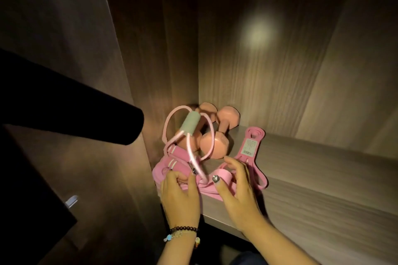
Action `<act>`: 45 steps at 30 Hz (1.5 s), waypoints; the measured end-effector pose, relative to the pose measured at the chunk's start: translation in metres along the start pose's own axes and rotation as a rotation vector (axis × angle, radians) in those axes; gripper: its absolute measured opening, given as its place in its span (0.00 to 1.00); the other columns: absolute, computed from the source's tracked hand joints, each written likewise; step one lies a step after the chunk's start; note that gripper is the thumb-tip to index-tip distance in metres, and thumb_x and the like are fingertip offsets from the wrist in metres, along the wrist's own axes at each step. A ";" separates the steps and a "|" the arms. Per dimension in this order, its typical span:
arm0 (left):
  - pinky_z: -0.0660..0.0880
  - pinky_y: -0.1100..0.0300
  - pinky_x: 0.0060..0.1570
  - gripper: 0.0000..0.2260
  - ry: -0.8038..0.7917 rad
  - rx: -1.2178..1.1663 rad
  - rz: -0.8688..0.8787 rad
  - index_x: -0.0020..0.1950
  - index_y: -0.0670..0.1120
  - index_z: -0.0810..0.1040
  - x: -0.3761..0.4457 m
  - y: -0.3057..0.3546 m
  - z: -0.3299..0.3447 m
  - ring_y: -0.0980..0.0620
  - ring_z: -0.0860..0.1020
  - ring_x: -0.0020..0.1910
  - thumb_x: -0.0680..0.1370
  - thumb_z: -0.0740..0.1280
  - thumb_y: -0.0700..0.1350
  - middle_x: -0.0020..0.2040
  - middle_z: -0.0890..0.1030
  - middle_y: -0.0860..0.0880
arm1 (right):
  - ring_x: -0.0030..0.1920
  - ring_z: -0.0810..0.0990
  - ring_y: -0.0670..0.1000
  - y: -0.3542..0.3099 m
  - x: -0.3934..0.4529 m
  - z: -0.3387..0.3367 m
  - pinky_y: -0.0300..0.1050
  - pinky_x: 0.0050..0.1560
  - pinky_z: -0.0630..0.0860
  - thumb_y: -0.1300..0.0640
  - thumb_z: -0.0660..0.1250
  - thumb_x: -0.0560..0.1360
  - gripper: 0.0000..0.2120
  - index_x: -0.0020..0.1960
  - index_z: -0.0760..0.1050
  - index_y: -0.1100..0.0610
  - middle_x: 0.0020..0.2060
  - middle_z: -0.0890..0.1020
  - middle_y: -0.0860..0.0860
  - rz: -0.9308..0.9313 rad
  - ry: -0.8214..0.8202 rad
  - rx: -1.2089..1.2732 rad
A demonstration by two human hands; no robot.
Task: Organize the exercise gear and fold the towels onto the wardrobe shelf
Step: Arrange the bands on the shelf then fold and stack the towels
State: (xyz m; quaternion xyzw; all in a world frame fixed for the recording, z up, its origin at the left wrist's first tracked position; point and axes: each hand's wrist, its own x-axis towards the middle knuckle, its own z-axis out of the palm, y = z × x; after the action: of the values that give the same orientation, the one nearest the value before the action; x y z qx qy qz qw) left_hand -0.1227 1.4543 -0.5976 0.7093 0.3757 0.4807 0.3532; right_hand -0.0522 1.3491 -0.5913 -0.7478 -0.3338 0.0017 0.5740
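Two salmon-pink dumbbells (212,144) lie in the back left corner of the wooden wardrobe shelf (312,183). In front of them sits a tangle of pink resistance bands (215,187) and a pink tube exerciser with a pale green foam sleeve (190,123) sticking up. A pink band with a label (249,146) lies to the right. My left hand (179,198) pinches the pink gear at the shelf's front left. My right hand (237,187) rests on the pink bands with fingers spread and bent over them.
The wardrobe's left side panel (120,60) stands close to the gear. A black clothing item (64,101) hangs at the left in front of that panel. A metal hinge (72,201) shows low at the left. The shelf stretches bare to the right.
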 end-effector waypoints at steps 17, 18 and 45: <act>0.62 0.56 0.66 0.20 -0.162 0.107 0.005 0.65 0.44 0.76 -0.022 -0.004 -0.004 0.51 0.66 0.64 0.74 0.65 0.31 0.63 0.72 0.47 | 0.65 0.63 0.35 0.001 0.000 0.000 0.18 0.59 0.58 0.52 0.64 0.73 0.27 0.71 0.64 0.42 0.65 0.65 0.40 -0.096 0.009 -0.078; 0.63 0.55 0.67 0.23 -0.167 0.063 -0.038 0.68 0.45 0.74 -0.025 0.001 -0.009 0.53 0.66 0.65 0.74 0.67 0.31 0.65 0.70 0.49 | 0.66 0.63 0.36 0.002 0.000 0.000 0.19 0.60 0.57 0.50 0.62 0.73 0.26 0.71 0.66 0.43 0.65 0.65 0.43 -0.125 0.004 -0.129; 0.67 0.70 0.39 0.08 -0.082 -0.067 -0.327 0.54 0.50 0.77 -0.014 0.013 -0.027 0.56 0.77 0.41 0.76 0.69 0.42 0.43 0.80 0.51 | 0.68 0.57 0.33 -0.004 -0.005 0.002 0.15 0.57 0.55 0.62 0.68 0.75 0.38 0.75 0.52 0.43 0.72 0.58 0.43 -0.144 -0.128 -0.218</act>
State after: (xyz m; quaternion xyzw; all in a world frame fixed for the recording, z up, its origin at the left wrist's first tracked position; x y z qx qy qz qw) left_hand -0.1498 1.4394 -0.5844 0.6455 0.4551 0.3998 0.4652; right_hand -0.0586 1.3487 -0.5900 -0.7781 -0.4207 -0.0278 0.4657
